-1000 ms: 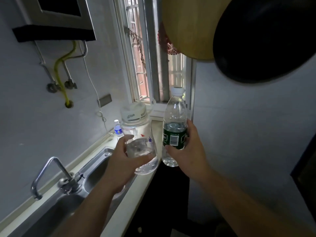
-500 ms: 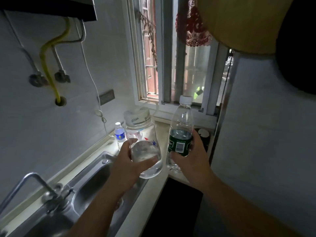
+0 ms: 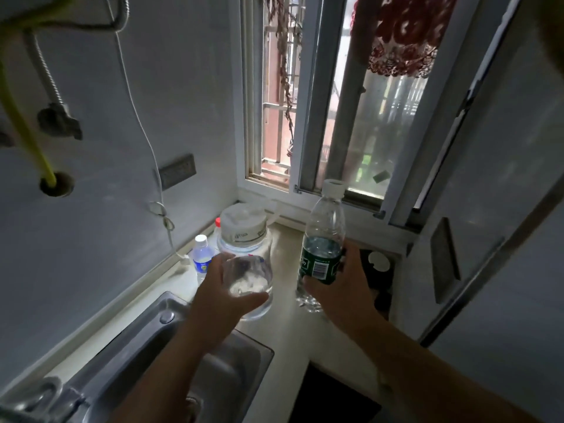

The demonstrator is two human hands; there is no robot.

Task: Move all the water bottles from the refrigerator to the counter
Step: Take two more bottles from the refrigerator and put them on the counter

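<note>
My left hand grips a wide clear water bottle with a white lid, held over the pale counter just past the sink. My right hand grips a tall clear bottle with a green label and a white cap, upright, its base low over the counter; whether it touches I cannot tell. A small bottle with a blue label stands on the counter by the wall, left of the wide bottle. A red cap shows behind the wide bottle's lid.
A steel sink fills the lower left, with a tap at the bottom edge. The window closes the counter's far end. A dark stove top sits right of the green-label bottle. A white cord hangs down the wall.
Both hands have carried their bottles forward over the counter, toward the window corner. The view has closed in, and the hanging pans have left the top of the frame.
</note>
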